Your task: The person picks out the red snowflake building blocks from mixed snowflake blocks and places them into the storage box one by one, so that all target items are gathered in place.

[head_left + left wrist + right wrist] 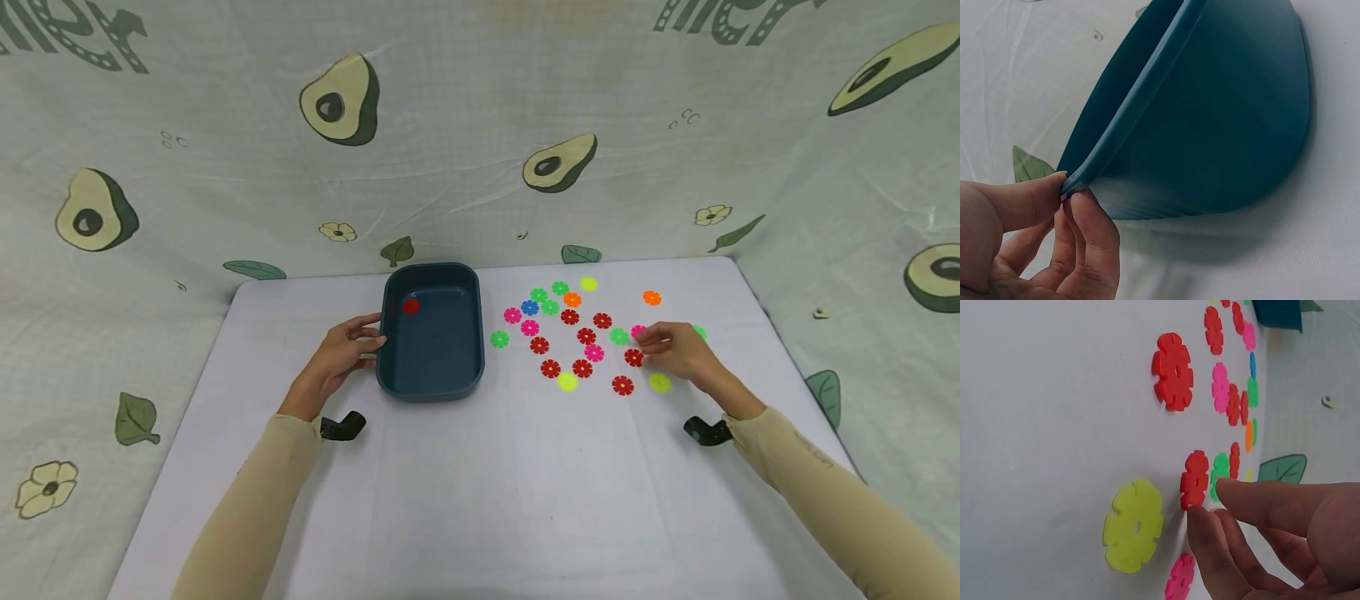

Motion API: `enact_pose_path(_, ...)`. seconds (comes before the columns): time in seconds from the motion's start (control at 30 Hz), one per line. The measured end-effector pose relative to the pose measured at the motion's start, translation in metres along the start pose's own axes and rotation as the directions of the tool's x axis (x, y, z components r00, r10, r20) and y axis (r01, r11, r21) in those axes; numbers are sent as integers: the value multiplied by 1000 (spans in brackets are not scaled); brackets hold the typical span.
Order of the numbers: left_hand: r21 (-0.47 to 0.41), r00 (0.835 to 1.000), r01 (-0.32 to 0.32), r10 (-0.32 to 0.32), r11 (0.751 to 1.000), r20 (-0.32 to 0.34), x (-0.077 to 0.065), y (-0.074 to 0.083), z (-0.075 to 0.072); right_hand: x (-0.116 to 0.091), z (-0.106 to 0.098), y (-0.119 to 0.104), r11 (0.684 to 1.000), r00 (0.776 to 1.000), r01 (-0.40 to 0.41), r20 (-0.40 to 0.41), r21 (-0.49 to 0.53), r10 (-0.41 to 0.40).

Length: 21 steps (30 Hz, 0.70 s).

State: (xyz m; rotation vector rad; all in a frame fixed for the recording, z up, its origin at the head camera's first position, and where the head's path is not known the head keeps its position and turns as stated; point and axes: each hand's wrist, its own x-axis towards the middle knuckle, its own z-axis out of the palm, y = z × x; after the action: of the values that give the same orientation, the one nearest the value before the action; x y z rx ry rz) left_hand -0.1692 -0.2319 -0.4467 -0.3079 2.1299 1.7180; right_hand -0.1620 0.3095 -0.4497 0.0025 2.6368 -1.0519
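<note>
My left hand [339, 357] pinches the left rim of a dark blue plastic tub [429, 393] between thumb and fingers, as the left wrist view shows. One red notched flower disc [411, 307] lies inside the tub. Over the right side of the scattered discs is my right hand [678, 352], thumb and fingertips apart. Closest to its fingertips is a red flower disc [1194, 478] on the table; whether they touch it I cannot tell. A pink disc [638, 332] and a yellow disc [1135, 526] lie close by.
Several more red, green, pink, orange, yellow and blue discs [539, 345] lie flat right of the tub. A white-covered table [480, 500] bears everything. Behind it hangs a cloth [450, 167] printed with avocados. A black curved piece [343, 426] sits at each wrist.
</note>
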Motion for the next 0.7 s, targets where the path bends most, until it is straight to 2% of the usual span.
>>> enact_pose_path(0.33, -4, 1000, -7, 7, 1000, 4, 0, -1, -1, 6, 11, 5, 998, 999, 35, -31, -50, -37)
enact_pose_path(0.7, 6, 1000, 5, -5, 1000, -10, 0, -1, -1, 7, 17, -2, 992, 998, 46, -48, -113, -52)
